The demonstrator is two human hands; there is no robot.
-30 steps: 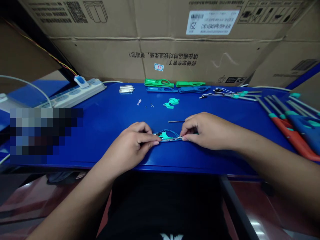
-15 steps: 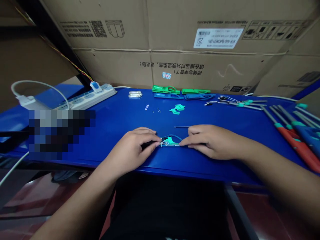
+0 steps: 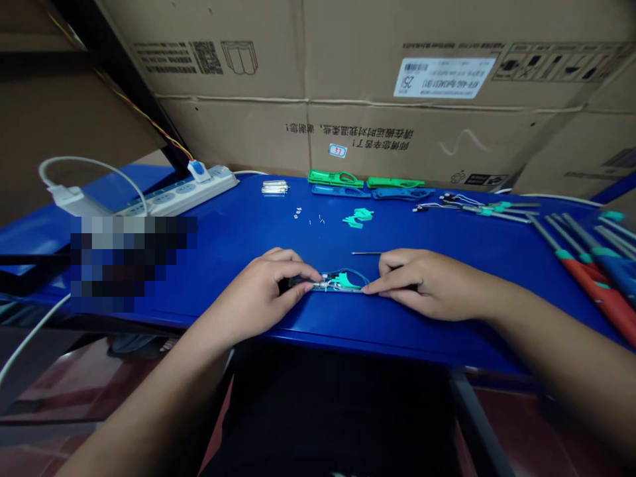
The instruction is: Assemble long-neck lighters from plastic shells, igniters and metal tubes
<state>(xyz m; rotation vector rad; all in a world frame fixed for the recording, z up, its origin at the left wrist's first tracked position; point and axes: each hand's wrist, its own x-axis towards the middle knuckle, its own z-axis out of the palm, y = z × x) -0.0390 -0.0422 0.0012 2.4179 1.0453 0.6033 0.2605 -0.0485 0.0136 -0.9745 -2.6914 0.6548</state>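
A blue lighter shell half [image 3: 355,289] lies open-side up near the table's front edge, with a teal trigger [image 3: 342,281], pale wires and small metal parts in it. Thumb and forefinger of my left hand [image 3: 275,288] close around its left end, beside a silvery fitting [image 3: 322,285]. My right hand [image 3: 422,281] presses forefinger and thumb at the shell's right end, other fingers curled. A thin metal rod [image 3: 366,253] juts left from behind those curled fingers; whether they hold it I cannot tell.
Behind lie loose teal triggers [image 3: 358,217], tiny white pieces [image 3: 297,213], silvery cylinders [image 3: 275,187], green shells [image 3: 335,178] and blue shells [image 3: 340,191]. Wired metal tubes [image 3: 497,209] and red-handled lighters [image 3: 596,285] lie right. A power strip [image 3: 183,192] stands left; cardboard [image 3: 248,139] rises behind.
The whole view has shifted slightly, so everything appears further right. My left fingertips have drawn back a little leftward along the shell, showing more of the silvery fitting. My right hand stays at the shell's end.
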